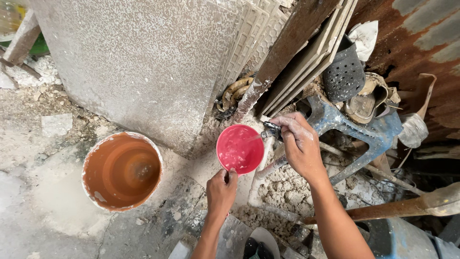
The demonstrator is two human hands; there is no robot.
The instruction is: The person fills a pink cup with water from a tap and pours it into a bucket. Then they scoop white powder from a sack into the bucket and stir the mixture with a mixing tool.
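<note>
Slab (139,62), grey and speckled, leans above an orange bucket (122,170) on the dusty floor. Right of the bucket, the left hand (221,189) pinches the near rim of a pink bowl (239,148). The right hand (299,144) is closed around a small tool (269,128) at the bowl's far edge.

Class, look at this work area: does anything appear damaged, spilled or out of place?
Yes. The blue plastic stool lies tipped over among the debris, and the corrugated metal sheet behind it is badly rusted. White rubble is strewn over the ground.
</note>
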